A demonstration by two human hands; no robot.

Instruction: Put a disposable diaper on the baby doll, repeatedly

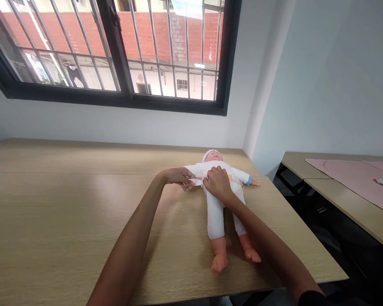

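A baby doll (217, 212) in a white suit lies on its back on the wooden table (67, 212), head toward the window, bare feet toward me. My left hand (178, 176) pinches the white cloth at the doll's near sleeve, fingers closed on the fabric. My right hand (217, 183) rests on the doll's chest with fingers curled, gripping the suit's front. The doll's far arm, with a blue cuff, sticks out to the right.
A barred window (115, 51) runs along the far wall. The table's right edge drops to a dark gap. A second table (344, 195) at right carries a pink cloth (360, 178) with a small item on it.
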